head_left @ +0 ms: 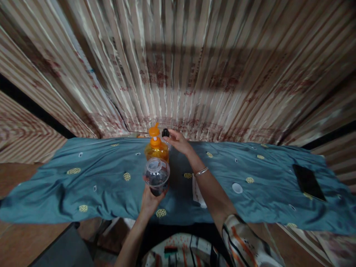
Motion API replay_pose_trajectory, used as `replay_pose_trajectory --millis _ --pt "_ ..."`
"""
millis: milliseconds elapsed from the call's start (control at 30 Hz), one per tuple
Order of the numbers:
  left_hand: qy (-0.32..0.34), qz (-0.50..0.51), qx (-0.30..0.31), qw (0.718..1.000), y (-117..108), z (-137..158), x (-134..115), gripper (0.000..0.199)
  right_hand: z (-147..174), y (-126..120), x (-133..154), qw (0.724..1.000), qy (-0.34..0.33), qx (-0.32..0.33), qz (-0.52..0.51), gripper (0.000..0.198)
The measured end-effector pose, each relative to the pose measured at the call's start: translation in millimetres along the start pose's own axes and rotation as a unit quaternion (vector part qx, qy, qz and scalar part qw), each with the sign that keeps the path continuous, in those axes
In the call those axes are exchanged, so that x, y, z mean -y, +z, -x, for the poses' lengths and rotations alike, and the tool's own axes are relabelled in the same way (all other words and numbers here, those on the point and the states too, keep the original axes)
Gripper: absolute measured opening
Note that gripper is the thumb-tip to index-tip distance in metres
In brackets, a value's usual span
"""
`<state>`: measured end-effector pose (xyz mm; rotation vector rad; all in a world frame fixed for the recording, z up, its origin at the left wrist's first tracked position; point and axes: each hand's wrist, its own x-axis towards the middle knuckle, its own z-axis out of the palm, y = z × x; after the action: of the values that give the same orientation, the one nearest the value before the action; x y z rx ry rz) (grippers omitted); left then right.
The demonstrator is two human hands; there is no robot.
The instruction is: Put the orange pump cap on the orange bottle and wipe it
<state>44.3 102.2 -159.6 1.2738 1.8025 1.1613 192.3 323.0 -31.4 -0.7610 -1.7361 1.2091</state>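
My left hand (151, 202) is wrapped round a clear plastic cup (158, 178) with a domed lid, dark inside, held over the near middle of the table. Just behind the cup stands a pump bottle (157, 151) of amber liquid with an orange pump top. My right hand (178, 140) reaches past this bottle on its right side. Its thumb and fingers close at a small round black cap (165, 132). Something clear shows below the cap, mostly hidden by the pump bottle and my fingers, so I cannot tell its shape.
A teal cloth with pineapple prints (102, 185) covers the table. A dark phone (308, 182) lies at the right, with a white round disc (237, 188) nearer the middle. White paper (198, 193) lies partly under my right forearm. Striped curtains (178, 74) hang behind.
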Motion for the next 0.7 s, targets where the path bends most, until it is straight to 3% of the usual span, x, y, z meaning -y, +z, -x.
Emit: replay_pose_trajectory --millis 267,400,533,600,700 --pt "0.004 -0.009 -0.004 1.0 -5 -4 3 0.049 72 -47 26 0.985 -0.049 -0.141 0.084 0.048" --pt "0.031 0.007 -0.026 0.999 -10 2 3 0.061 120 -66 55 0.977 -0.045 -0.171 0.118 0.052" --pt "0.051 0.025 -0.046 0.997 -29 28 8 0.073 167 -78 82 0.97 -0.031 -0.19 0.148 0.049" --pt "0.049 0.026 -0.045 0.997 -36 46 8 0.066 187 -80 90 0.967 -0.01 -0.201 0.156 0.048" --pt "0.061 0.024 0.037 0.997 -31 66 -3 0.045 211 -80 96 0.961 0.006 -0.227 0.158 0.044"
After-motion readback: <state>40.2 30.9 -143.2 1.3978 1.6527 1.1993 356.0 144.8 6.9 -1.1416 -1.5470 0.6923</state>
